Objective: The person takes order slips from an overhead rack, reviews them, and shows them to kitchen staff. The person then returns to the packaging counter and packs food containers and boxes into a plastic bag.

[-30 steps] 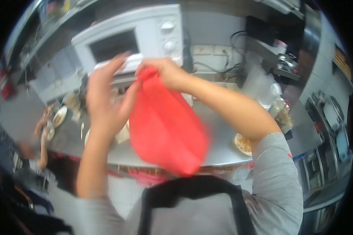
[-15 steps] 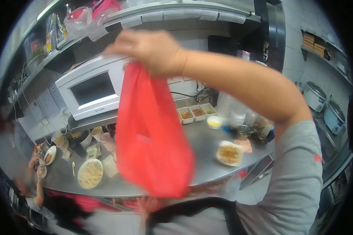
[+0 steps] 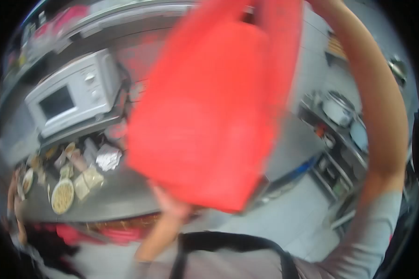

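A large red carrier bag [image 3: 205, 121], smeared by motion, hangs upright in the middle of the view. Its handles run up past the top edge, where my right hand [image 3: 323, 5] grips them, mostly cut off by the frame. My left hand [image 3: 174, 204] is at the lower left of the bag, right at its bottom edge, with its fingers blurred and partly hidden behind the red material. The steel worktop [image 3: 130, 197] lies below and behind the bag.
A white microwave [image 3: 77, 90] sits on a raised shelf at the left. On the worktop are an oval plate of food [image 3: 62, 197], flat pale packets [image 3: 87, 182] and crumpled foil [image 3: 108, 158]. Another person's arm [image 3: 21, 228] shows far left. A rice cooker [image 3: 338, 108] stands at the right.
My right hand has raised the bag up and to the right, and the bag fills more of the view. My left hand has come up to its bottom. The view has turned right.
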